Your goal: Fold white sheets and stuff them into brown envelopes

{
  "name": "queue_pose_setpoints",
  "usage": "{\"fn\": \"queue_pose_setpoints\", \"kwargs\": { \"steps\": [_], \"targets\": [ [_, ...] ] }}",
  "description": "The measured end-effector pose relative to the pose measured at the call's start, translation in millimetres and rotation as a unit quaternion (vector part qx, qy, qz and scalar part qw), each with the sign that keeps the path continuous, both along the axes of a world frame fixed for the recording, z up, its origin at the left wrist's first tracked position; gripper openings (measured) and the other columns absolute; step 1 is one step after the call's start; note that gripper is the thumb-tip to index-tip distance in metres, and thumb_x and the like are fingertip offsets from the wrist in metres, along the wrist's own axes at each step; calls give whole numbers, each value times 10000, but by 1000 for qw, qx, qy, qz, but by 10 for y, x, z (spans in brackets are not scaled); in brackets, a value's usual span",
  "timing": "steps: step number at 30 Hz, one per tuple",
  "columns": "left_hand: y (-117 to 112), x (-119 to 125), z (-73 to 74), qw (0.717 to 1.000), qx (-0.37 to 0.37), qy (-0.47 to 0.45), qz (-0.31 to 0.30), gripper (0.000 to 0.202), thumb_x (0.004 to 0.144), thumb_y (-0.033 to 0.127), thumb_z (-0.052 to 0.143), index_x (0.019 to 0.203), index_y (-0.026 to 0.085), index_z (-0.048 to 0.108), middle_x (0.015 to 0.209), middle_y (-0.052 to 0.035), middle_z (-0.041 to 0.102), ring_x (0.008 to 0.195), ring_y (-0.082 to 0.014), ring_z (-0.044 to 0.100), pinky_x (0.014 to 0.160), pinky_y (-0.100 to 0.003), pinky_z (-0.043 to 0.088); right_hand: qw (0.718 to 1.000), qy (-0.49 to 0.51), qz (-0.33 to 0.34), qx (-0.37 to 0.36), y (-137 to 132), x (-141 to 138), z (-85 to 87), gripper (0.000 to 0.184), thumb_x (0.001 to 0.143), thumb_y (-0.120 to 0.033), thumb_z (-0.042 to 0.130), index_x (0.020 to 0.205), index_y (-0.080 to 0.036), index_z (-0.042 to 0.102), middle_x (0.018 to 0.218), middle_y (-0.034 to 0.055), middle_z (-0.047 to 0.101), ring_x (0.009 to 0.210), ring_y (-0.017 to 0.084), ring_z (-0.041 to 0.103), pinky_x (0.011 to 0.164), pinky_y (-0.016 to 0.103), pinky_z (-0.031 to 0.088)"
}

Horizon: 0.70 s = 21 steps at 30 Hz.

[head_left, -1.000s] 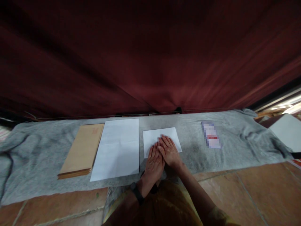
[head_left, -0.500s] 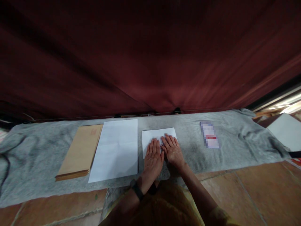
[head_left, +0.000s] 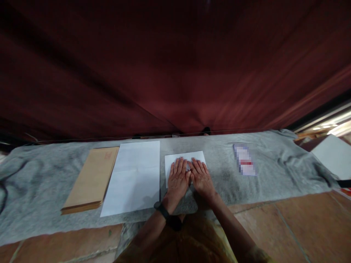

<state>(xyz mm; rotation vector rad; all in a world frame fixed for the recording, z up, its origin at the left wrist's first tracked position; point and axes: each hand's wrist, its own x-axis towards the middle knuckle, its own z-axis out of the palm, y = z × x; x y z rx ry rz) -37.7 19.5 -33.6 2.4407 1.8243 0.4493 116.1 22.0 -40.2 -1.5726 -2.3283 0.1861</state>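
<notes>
A small white sheet of paper, seemingly folded, lies on the grey cloth in front of me. My left hand rests flat on its left part, fingers stretched out and pointing away from me. Beside it, my right hand lies flat on the right part, fingers slightly spread. The thumbs meet or nearly meet in the middle. Both palms hide the near portion of the paper. Left of my hands is a larger stack of white paper, with a faint crease across its top sheet.
A stack of brown envelopes lies at the left, against the white paper. A blurred purple-and-white item sits to the right. Grey cloth covers the surface; a dark red curtain hangs behind. Tiled floor shows in front.
My left hand has slid slightly away from me on the paper, its fingertips now about level with the right hand's. Both hands stay flat, and the view has shifted slightly.
</notes>
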Motion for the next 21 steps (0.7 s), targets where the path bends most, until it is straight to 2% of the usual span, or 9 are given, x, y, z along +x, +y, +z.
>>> {"fn": "queue_pose_setpoints", "kwargs": {
  "steps": [6, 11, 15, 21],
  "targets": [
    [15, 4, -13, 1000, -5, 14, 6, 552, 996, 209, 375, 1538, 105, 359, 1613, -146, 352, 1521, -289, 250, 1232, -514, 274, 1000, 5, -14, -19, 226, -135, 102, 491, 1064, -306, 304, 1475, -112, 487, 1550, 124, 458, 1465, 250, 366, 1205, 452, 303],
    [21, -8, -61, 999, -3, 33, -6, 570, 970, 154, 385, 1530, 58, 357, 1606, -175, 354, 1518, -298, 255, 1234, -505, 271, 1000, 9, 16, 3, 342, -265, 75, 479, 1067, -336, 331, 1484, -157, 483, 1559, 100, 450, 1466, 252, 359, 1212, 476, 284],
    [-6, -50, -59, 1000, 2, 25, -9, 546, 995, 190, 345, 1525, 59, 368, 1601, -167, 366, 1518, -279, 263, 1235, -499, 271, 1000, -10, 3, 20, 331, -166, -11, 475, 1060, -352, 372, 1492, -184, 476, 1583, 100, 412, 1479, 260, 338, 1207, 475, 283],
    [-133, -114, -36, 999, 9, 5, 42, 560, 1006, 270, 380, 1509, 26, 384, 1596, -198, 362, 1507, -294, 291, 1226, -472, 294, 997, -46, -49, 35, 304, 125, -93, 501, 1050, -377, 402, 1523, -215, 432, 1594, 92, 395, 1470, 294, 354, 1190, 491, 286]
  ]
}}
